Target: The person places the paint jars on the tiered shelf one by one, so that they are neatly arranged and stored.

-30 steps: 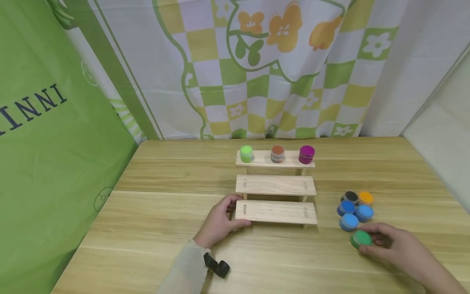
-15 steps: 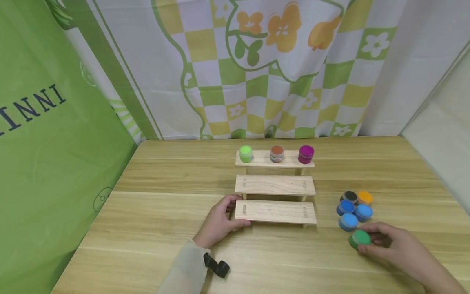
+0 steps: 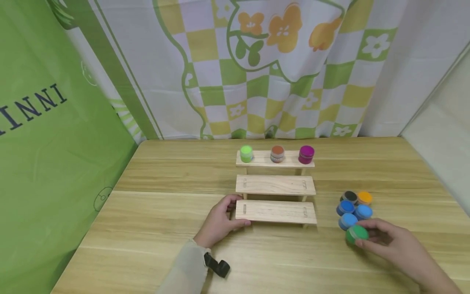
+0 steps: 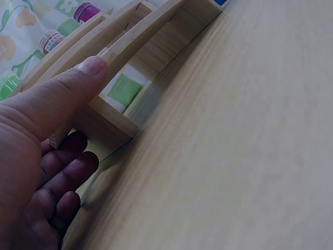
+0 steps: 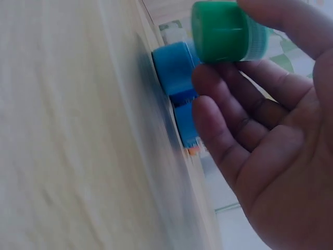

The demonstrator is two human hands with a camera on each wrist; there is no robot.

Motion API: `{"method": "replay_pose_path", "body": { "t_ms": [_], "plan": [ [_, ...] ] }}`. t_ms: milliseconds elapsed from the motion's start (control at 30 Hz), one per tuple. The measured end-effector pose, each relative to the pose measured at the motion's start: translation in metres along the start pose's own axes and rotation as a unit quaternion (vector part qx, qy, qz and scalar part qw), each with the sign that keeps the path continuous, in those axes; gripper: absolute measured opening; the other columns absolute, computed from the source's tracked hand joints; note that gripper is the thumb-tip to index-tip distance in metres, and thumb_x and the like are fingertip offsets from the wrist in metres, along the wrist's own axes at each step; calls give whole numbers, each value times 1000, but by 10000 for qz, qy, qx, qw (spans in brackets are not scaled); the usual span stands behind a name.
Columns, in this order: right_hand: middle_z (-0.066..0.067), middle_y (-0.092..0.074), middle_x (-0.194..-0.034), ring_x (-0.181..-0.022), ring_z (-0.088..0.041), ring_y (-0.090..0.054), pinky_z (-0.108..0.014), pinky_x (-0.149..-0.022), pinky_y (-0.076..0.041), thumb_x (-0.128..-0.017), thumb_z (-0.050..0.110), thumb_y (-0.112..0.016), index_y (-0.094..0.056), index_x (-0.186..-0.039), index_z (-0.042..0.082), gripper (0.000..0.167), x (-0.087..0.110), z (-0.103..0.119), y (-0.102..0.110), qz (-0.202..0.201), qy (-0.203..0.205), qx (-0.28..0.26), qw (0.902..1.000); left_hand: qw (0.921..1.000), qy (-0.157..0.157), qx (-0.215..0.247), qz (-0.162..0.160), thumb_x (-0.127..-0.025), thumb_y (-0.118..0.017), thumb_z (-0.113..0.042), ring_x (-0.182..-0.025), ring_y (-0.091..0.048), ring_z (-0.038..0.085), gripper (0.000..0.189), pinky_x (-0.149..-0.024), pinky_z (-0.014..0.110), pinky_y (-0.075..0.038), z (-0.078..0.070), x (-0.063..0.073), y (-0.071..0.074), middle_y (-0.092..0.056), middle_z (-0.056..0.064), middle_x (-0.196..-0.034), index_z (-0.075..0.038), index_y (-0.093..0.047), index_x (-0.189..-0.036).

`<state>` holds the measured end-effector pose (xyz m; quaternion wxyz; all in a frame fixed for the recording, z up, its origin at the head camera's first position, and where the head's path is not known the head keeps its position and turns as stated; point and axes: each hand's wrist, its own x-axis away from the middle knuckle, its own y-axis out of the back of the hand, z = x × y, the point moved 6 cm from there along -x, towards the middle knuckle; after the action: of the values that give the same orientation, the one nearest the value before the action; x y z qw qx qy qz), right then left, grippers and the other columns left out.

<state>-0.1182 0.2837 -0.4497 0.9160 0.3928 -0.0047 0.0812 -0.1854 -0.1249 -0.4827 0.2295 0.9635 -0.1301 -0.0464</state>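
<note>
My right hand (image 3: 393, 243) pinches a small green paint jar (image 3: 356, 234) between thumb and fingers. In the right wrist view the green jar (image 5: 221, 32) is held off the table, close to the blue jars. My left hand (image 3: 219, 219) grips the left end of the lowest step of a three-step wooden display rack (image 3: 276, 212). The left wrist view shows the thumb (image 4: 67, 88) along that step's edge and the other fingers curled below. On the top step stand a light green jar (image 3: 246, 154), a brown jar (image 3: 277, 154) and a purple jar (image 3: 306, 154).
Right of the rack, several jars are grouped on the wooden table (image 3: 165, 175): a black jar (image 3: 349, 197), an orange jar (image 3: 364, 198), a dark blue jar (image 3: 345, 208) and lighter blue jars (image 3: 363, 212). A patterned curtain (image 3: 271, 81) hangs behind the table.
My right hand has lifted the green jar slightly and shifted it a little left, toward the blue jars. My left hand and the rack have stayed in place.
</note>
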Motion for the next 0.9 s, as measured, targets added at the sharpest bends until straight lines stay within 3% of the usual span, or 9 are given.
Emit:
{"method": "replay_pose_path", "body": {
  "t_ms": [367, 533, 633, 733, 900],
  "plan": [
    [-25, -59, -131, -94, 15, -54, -16, -72, -52, -89, 26, -79, -65, -124, 6, 43, -3, 12, -1, -483, 85, -372, 9981, 10000, 18, -48, -44, -73, -90, -34, -96, -58, 15, 66, -86, 34, -47, -1, 0, 0, -64, -6, -109, -20, -59, -130],
    [15, -65, -117, -93, 10, -59, -20, -70, -54, -87, 21, -81, -66, -121, 8, 40, -4, 22, -2, -750, 239, -537, 9954, 10000, -44, -33, -60, -74, -90, -35, -96, -58, 16, 66, -85, 34, -47, -1, 0, 0, -64, -4, -109, -19, -59, -130],
    [30, -61, -110, -93, 9, -60, -20, -69, -54, -85, 17, -82, -67, -120, 8, 39, -5, 27, -3, -858, 342, -660, 9935, 10000, -67, -3, -54, -74, -89, -35, -97, -57, 17, 66, -86, 35, -47, -1, 1, 0, -64, -3, -110, -17, -59, -130],
    [25, -64, -110, -94, 7, -61, -18, -72, -54, -84, 10, -83, -67, -119, 7, 39, -7, 35, -5, -992, 614, -815, 9898, 10000, -50, 32, -56, -74, -90, -35, -97, -57, 17, 66, -86, 37, -47, -2, 1, 0, -64, -2, -109, -17, -59, -130],
    [6, -68, -114, -101, 5, -60, -11, -83, -49, -79, -1, -83, -68, -114, 5, 39, -12, 52, -7, -1235, 1347, -941, 9787, 10000, -40, 52, -61, -74, -89, -35, -97, -57, 18, 66, -86, 37, -47, -2, 1, 0, -65, -2, -109, -16, -59, -130]
  ]
}}
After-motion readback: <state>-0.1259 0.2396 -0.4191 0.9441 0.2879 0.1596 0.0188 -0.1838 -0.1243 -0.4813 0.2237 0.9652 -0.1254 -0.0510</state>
